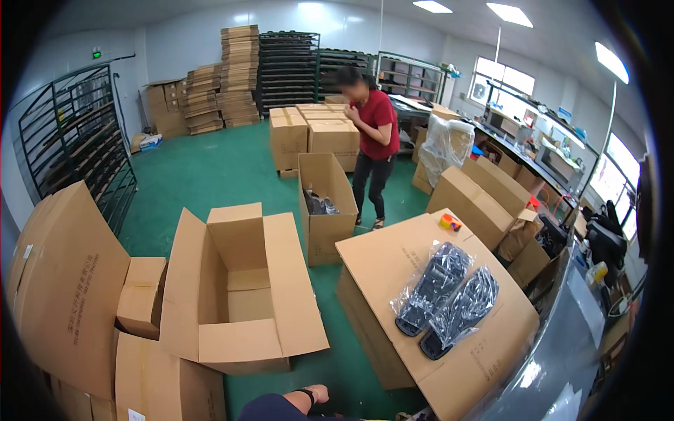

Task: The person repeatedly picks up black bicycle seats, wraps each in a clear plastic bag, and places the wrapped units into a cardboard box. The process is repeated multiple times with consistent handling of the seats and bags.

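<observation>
- Neither hand shown plainly; state of the fingers impossible to tell, whether wide, narrow or holding anything.
- Only a dark-sleeved limb with a black band, poking in from the lower edge; hand or foot, cannot tell.
- Nearest to it: large open carton on the green floor, tipped on its side, mouth facing the viewer, all four flaps spread, inside bare.
- Likely light but bulky; flaps floppy, walls stiffer. Best taken at two opposite wall edges or under the bottom corners, not by a flap.
- To the right, a closed carton lying flat, serving as a work surface.
- Near its right edge, two bagged black pieces, side by side and touching, long axes slanting toward the far right corner.
- Probably light and fairly stiff inside; clear film loose, crinkly and slippery. Surer hold across the middle of a piece, pinching through the film, rather than by slack film at the bag's end.
- Small orange tape roll at the far corner of the same carton.
- Beyond, a tall open box with dark contents, and a person in a red top standing just beside it.
</observation>
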The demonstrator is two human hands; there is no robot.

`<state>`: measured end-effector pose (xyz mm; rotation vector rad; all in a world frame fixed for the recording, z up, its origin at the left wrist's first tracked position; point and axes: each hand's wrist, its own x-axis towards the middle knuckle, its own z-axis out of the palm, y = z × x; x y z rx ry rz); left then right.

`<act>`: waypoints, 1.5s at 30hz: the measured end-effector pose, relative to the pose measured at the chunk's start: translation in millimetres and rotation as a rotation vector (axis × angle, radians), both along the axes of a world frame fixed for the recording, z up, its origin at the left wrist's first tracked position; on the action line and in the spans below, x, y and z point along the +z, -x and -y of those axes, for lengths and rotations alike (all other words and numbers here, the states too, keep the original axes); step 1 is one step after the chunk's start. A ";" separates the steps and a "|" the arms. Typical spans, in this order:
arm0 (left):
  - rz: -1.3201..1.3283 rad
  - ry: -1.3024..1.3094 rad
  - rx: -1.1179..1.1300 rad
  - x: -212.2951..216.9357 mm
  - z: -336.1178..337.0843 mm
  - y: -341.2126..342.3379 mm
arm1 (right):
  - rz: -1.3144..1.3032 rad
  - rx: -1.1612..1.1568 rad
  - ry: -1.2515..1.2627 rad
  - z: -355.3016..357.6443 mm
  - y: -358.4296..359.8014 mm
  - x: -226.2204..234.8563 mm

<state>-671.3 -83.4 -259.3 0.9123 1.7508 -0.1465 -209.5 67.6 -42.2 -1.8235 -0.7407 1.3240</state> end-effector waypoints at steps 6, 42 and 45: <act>-0.131 0.009 -0.207 -28.9 19.2 5.4 | -0.014 -0.016 -0.009 -0.3 7.1 2.1; -0.097 -0.001 -0.180 -35.8 15.3 -8.6 | -0.021 -0.005 -0.054 3.6 -0.7 -2.7; -0.056 -0.028 -0.102 -38.7 18.3 -4.7 | -0.033 -0.024 -0.056 4.6 4.7 3.8</act>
